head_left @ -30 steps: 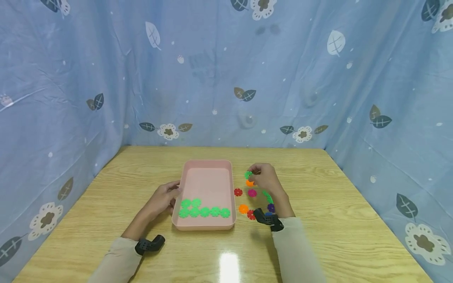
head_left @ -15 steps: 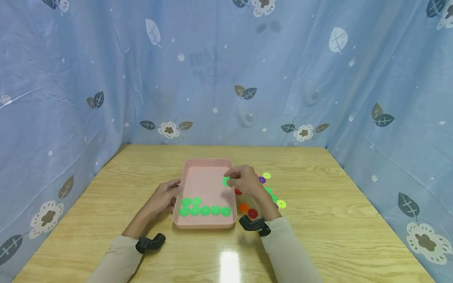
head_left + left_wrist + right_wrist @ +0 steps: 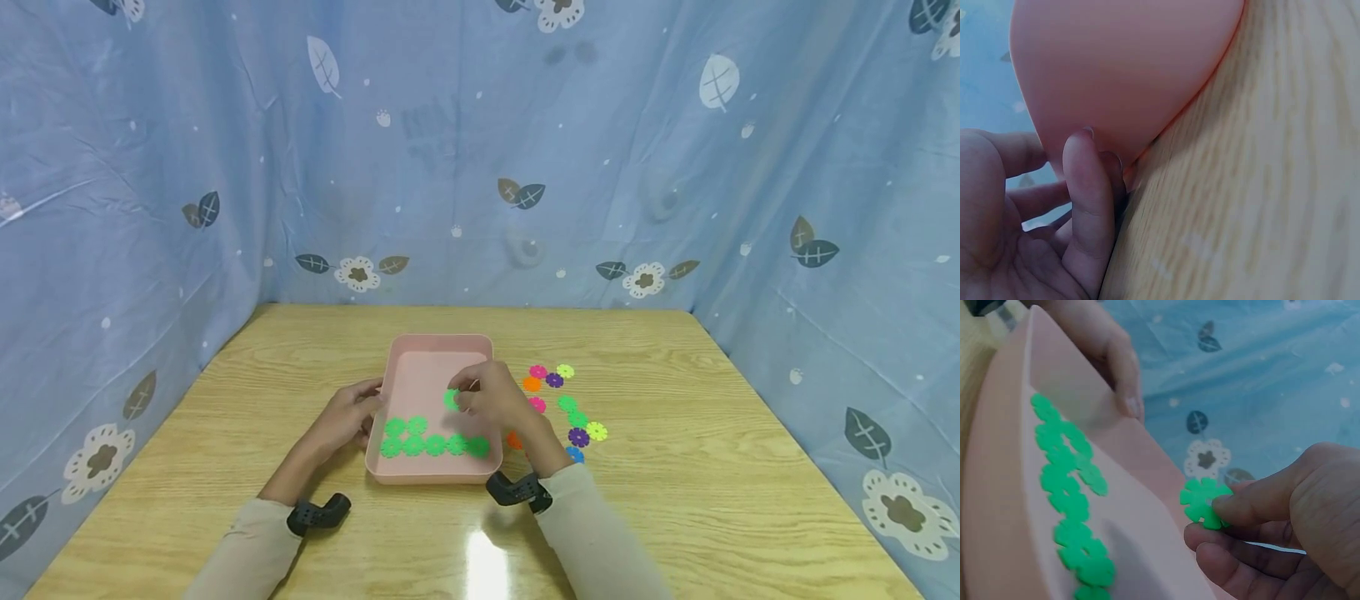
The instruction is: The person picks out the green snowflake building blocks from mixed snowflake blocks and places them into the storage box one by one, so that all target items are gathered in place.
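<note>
A pink tray lies on the table, with several green snowflake-shaped plastic discs along its near end. My left hand grips the tray's left side. In the left wrist view its curled fingers press against the outer wall; in the right wrist view a finger of it hooks over the rim. Over the middle of the tray, my right hand pinches one green snowflake disc between thumb and fingers. That disc is held above the tray floor, apart from the other green discs.
To the right of the tray lie loose snowflake discs in several colours: pink, purple, yellow, orange, blue and green. The right forearm hides some. A blue patterned curtain surrounds the wooden table.
My right hand has carried a green snowflake disc leftward from among the loose discs, across the rim, to above the middle of the tray. The left hand stays on the tray.
</note>
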Action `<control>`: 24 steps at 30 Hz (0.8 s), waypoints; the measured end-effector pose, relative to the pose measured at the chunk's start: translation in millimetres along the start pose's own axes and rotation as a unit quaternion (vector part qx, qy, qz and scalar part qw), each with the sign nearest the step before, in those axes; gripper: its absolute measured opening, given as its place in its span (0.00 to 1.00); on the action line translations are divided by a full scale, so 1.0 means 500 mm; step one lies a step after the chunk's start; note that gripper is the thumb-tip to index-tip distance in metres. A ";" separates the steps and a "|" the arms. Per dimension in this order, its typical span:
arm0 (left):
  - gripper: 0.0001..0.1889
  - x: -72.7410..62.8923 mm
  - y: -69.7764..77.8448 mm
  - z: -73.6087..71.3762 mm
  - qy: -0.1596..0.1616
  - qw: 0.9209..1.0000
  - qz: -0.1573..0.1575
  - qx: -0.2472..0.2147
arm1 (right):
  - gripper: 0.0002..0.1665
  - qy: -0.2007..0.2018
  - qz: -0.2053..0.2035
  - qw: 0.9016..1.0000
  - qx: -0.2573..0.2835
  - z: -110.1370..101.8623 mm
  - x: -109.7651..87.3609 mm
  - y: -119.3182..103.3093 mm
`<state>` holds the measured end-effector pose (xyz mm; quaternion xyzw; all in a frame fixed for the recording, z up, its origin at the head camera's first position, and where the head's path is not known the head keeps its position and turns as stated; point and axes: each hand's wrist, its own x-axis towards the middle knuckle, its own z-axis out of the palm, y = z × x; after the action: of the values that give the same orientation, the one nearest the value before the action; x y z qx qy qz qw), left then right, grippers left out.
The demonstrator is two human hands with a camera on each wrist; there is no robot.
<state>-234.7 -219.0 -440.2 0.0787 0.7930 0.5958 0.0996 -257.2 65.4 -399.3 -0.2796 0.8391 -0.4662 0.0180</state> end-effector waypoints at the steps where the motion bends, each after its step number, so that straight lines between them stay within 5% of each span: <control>1: 0.29 -0.001 0.000 0.000 0.000 1.000 0.000 -0.001 | 0.09 -0.004 0.000 1.000 -0.004 0.004 0.000 -0.002; 24: 0.30 0.000 0.001 0.001 0.000 1.000 0.002 -0.001 | 0.05 -0.030 0.044 0.993 -0.104 0.053 0.006 -0.014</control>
<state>-234.5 -218.3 -439.6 0.0804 0.7922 0.5969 0.0985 -248.8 40.9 -408.0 -0.2563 0.8937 -0.3665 0.0349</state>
